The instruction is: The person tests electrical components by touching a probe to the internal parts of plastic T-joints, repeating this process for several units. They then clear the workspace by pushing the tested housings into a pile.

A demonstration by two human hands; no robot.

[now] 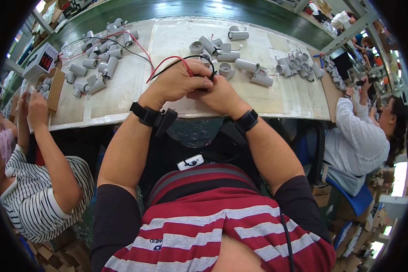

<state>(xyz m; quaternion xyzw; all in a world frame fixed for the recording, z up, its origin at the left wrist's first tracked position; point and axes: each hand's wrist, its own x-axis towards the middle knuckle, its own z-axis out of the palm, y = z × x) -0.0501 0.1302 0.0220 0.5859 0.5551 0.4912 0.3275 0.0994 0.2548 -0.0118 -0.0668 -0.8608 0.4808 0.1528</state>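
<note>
My left hand and my right hand meet over the near middle of the table. A red lead and a black lead loop into my left hand, whose fingers are closed on them. The fingers of my right hand are bent inward and pressed together against the left fingertips; what they hold is hidden. Just beyond the hands lie grey cylindrical housings with hinged brackets, and a round grey cup-shaped part is close to my right hand.
More grey housings lie at the left, and a cluster stands at the right. A white box with a red display is beside a cardboard box at far left. Co-workers sit on both sides, one in stripes, one in white.
</note>
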